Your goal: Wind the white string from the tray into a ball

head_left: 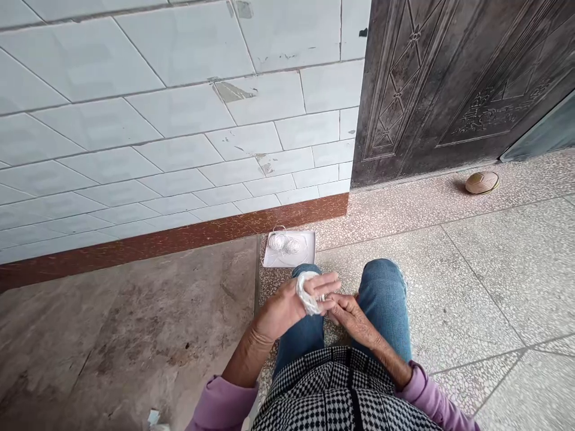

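Note:
My left hand [283, 308] is held palm up over my knees, its fingers stretched out and spread. Around those fingers runs a thick coil of white string [308, 293]. Close against the left fingertips, my right hand [353, 320] is closed in a pinch at the string beside the coil; the strand between its fingertips is barely visible. On the floor just beyond my left knee lies a shallow white tray [275, 261], holding two round bundles of white string [277, 241] with loose strands.
A white tiled wall [179, 120] with a brown base strip stands ahead. To its right is a dark carved door [404, 90]. A round tan object [482, 182] lies on the speckled floor [449, 281] by the door. White scraps [154, 417] lie lower left.

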Tool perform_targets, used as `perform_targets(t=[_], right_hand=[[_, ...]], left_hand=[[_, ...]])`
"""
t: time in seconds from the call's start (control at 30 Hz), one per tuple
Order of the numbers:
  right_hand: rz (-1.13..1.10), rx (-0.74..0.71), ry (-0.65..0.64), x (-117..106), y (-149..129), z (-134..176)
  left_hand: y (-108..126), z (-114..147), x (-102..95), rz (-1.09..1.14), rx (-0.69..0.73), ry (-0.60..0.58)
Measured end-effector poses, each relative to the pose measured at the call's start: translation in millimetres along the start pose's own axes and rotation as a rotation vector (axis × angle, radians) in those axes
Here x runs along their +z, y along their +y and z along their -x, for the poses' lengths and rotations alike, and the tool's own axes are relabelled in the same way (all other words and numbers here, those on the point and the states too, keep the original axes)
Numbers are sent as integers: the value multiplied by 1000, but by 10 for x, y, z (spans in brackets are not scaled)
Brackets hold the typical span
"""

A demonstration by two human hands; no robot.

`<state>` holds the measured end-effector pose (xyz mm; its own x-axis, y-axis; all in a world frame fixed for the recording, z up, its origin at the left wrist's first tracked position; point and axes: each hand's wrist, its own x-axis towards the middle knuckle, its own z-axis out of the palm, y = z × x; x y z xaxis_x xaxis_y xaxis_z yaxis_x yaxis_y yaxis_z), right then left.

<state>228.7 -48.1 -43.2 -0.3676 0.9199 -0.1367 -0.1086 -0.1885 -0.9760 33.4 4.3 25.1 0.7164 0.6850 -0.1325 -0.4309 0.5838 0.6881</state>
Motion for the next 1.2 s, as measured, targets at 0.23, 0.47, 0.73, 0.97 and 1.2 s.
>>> perform_targets(t=[0.23, 0.47, 0.73, 0.97, 1.2], right_hand=[[337, -80, -115, 29, -395, 183], [491, -168, -101, -303, -781, 124], [341, -49, 31, -464, -747, 45], [693, -126, -22, -774, -450, -188], [342, -336, 146, -497, -902, -545]], left_hand=[[-57, -172, -35, -883, 50, 203], [-44, 27, -91, -1002, 9, 84], [438, -58, -57, -465, 182, 391], [880, -32, 344, -118, 294, 212], [845, -57, 404, -97, 225, 155]])
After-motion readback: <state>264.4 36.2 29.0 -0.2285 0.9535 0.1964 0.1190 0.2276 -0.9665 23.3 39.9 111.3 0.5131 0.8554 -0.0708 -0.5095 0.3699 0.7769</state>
